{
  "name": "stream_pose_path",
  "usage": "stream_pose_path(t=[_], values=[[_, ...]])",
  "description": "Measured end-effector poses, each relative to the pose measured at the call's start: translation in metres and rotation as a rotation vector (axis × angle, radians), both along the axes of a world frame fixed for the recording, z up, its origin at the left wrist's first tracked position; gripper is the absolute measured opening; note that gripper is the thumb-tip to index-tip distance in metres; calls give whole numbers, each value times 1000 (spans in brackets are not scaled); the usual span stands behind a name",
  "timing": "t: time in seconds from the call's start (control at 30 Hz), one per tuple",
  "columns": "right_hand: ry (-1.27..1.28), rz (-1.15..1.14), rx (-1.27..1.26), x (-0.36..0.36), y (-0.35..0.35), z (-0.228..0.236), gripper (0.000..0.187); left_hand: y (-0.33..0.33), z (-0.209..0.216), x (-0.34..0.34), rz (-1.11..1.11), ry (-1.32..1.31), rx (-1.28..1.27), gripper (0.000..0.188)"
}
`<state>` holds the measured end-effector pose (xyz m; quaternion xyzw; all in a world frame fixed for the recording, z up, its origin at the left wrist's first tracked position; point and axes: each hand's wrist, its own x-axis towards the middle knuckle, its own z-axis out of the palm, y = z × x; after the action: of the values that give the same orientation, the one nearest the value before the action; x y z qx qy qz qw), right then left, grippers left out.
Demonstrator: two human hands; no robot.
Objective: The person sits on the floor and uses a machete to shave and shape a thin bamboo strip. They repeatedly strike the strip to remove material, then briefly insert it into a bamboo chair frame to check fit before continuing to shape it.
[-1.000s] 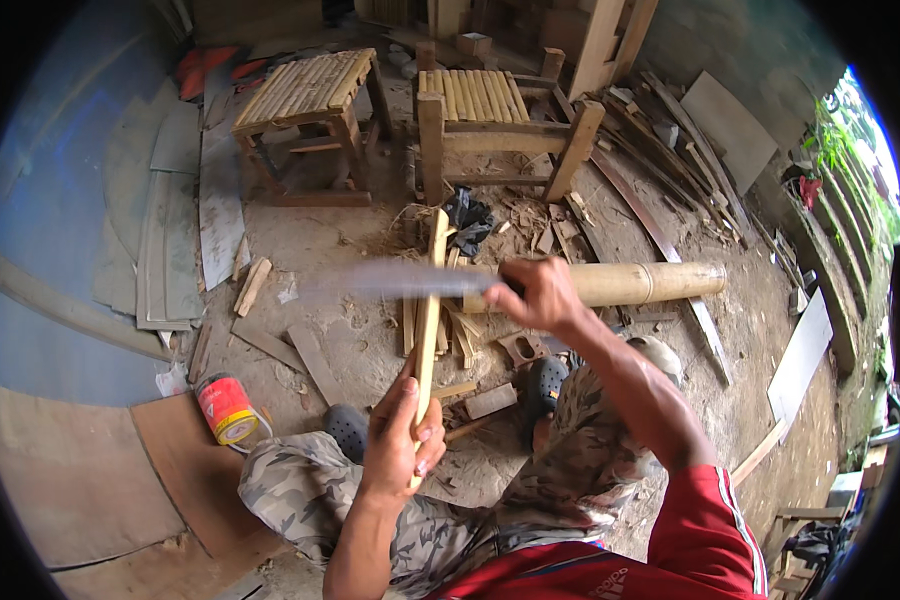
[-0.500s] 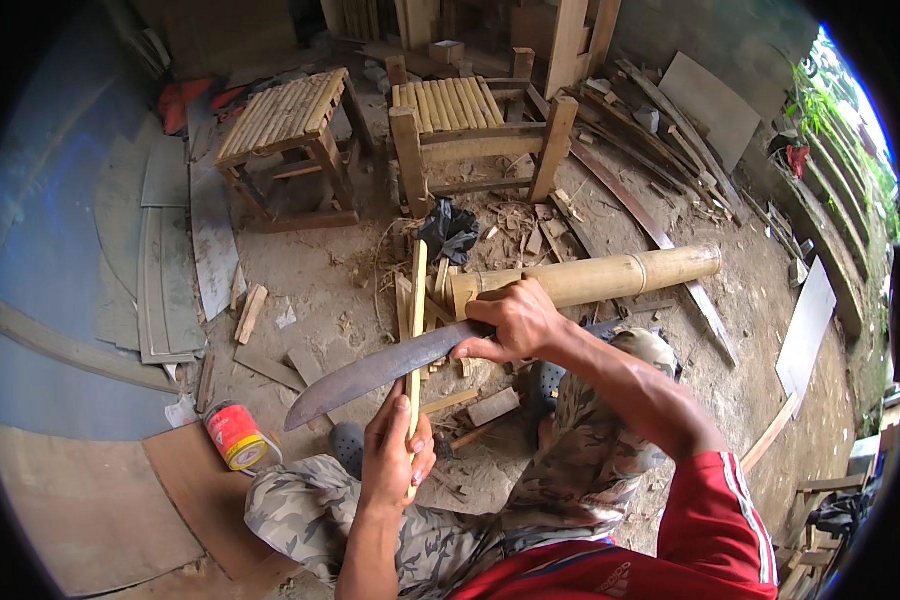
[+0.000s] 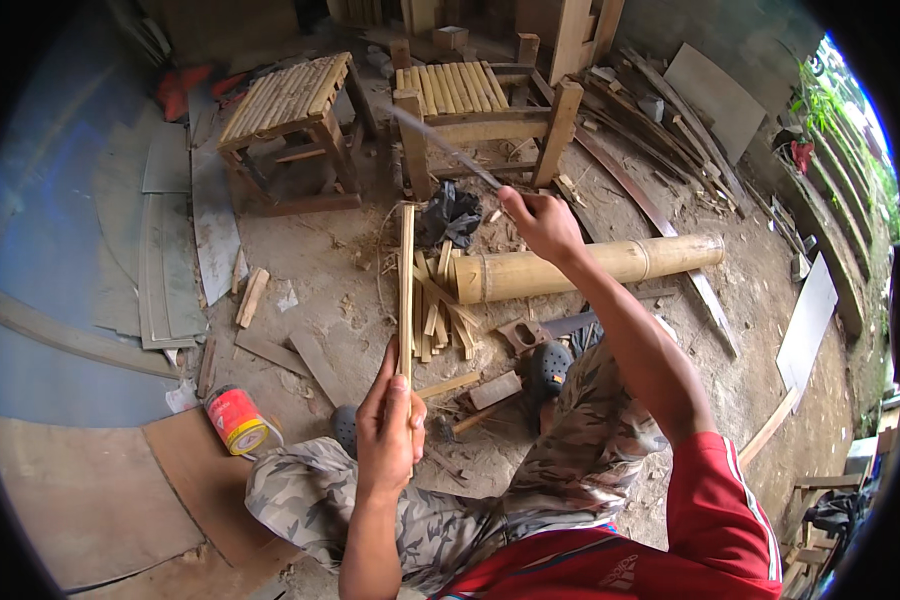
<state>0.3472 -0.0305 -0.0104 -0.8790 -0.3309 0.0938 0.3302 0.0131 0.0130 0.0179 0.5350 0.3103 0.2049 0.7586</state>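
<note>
My left hand [image 3: 388,425] is closed round the lower part of a thin bamboo strip [image 3: 407,290], which stands nearly upright over my legs. In my right hand [image 3: 542,225] is the grip of a machete [image 3: 450,148]. Its blade points up and to the left, seen nearly edge-on and blurred toward the tip, apart from the strip. Below my right hand a thick bamboo pole [image 3: 590,272] lies across the ground. Several split bamboo strips [image 3: 435,315] are heaped at its left end, beside a black plastic bag [image 3: 450,215].
Two bamboo-topped stools, one at left [image 3: 285,100] and one at centre [image 3: 450,90], stand ahead. A handsaw [image 3: 525,335] lies by my shoe. A red can [image 3: 238,420] is at left. Scrap boards [image 3: 660,130] are piled at far right.
My right hand has lifted the machete up and away from the strip, its blade swinging to point upward. The strip stays in my left hand, turned a little.
</note>
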Motion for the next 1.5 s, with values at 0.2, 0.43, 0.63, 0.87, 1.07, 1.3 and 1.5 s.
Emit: stream_pose_path(t=[0.2, 0.43, 0.63, 0.87, 1.07, 1.3, 1.5], values=[[49, 147, 125, -42, -20, 6, 78, 1, -12, 2, 114, 42, 48, 26], [-523, 641, 142, -99, -27, -4, 70, -1, -16, 2, 92, 97, 87, 23], [-477, 385, 13, -59, -13, -7, 66, -5, -15, 3, 16, 133, 119, 25], [-684, 577, -43, -64, -22, -9, 76, -5, -25, -1, -11, 157, 151, 29], [-559, 600, 50, -70, -19, -14, 73, -1, -22, 2, 25, 189, 95, 26], [-443, 487, -170, -31, -6, -9, 79, -5, -22, -5, -37, 162, 101, 22], [-510, 423, -263, -23, -7, -21, 79, 1, -17, -5, -1, 206, 124, 22]])
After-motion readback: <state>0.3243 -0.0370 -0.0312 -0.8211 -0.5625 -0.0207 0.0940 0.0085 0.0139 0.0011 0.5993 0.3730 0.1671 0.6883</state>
